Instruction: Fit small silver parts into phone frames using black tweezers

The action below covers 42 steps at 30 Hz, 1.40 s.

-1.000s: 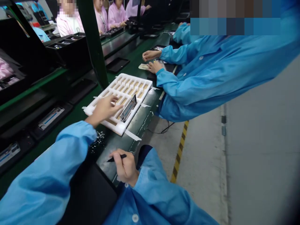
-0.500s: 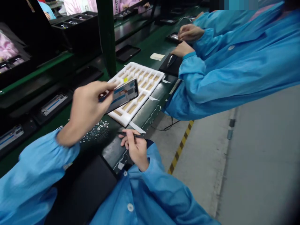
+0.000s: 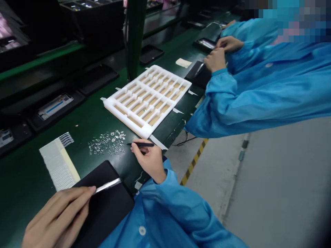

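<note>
My left hand (image 3: 58, 215) is closed on a phone (image 3: 107, 185), which is seen nearly edge-on as a silver strip above a black pad (image 3: 103, 210). I cannot tell whether the phone touches the pad. My right hand (image 3: 151, 160) pinches black tweezers (image 3: 144, 144), their tip pointing left. Just left of that tip lies a scatter of tiny shiny metal pieces (image 3: 107, 142) on the green bench. A pale sheet with thin strips (image 3: 59, 163) lies beyond my left hand, partly behind the pad.
A white slotted tray (image 3: 147, 132) lies past my right hand, with tape strips at its edges. Black trays (image 3: 80, 98), one holding a phone part (image 3: 55, 106), line the left. A green post (image 3: 134, 41) stands behind. A co-worker's hands (image 3: 216, 60) work at the right.
My left hand has brought the phone from in front of the white tray down and left over the black pad. My right hand still holds the tweezers, and the view has shifted slightly.
</note>
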Each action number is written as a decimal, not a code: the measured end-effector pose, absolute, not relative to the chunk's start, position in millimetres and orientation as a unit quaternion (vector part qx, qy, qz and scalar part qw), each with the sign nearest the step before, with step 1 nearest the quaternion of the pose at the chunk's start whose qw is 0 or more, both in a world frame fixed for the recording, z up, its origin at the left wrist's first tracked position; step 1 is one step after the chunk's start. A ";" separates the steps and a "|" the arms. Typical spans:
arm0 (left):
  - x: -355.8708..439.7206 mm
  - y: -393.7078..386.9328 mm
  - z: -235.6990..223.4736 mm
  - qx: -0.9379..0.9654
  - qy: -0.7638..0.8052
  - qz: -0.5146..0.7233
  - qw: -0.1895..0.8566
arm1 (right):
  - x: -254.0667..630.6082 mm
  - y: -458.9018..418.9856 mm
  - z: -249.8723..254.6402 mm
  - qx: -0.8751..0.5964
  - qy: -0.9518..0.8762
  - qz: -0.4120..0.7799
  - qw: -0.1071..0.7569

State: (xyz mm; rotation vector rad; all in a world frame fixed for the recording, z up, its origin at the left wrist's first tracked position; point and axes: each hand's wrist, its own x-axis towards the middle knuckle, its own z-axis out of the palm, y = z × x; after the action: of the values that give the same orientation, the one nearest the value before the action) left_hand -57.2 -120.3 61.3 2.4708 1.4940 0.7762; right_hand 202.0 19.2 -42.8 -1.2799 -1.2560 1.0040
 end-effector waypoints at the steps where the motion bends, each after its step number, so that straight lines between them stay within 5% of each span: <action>1: -57.6 -122.2 58.9 0.820 0.507 0.255 0.079 | 201.9 18.5 -43.0 -0.537 -0.527 0.413 0.514; 18: -51.6 -116.6 48.3 0.803 0.521 0.283 0.054 | 203.6 23.2 -36.2 -0.500 -0.505 0.470 0.523; 32: -47.2 -111.8 59.1 0.796 0.526 0.284 0.096 | 207.7 -29.9 37.3 -0.364 -0.607 0.469 0.529; 42: -54.8 -104.5 52.4 0.686 0.593 0.220 0.360 | 191.8 -35.9 38.8 -0.280 -0.684 0.519 0.430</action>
State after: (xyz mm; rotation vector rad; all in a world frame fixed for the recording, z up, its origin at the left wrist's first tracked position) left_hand -54.8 -104.5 52.4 1.7670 1.5283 0.5682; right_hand 191.8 -35.9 38.8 -0.6988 -1.7064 1.2954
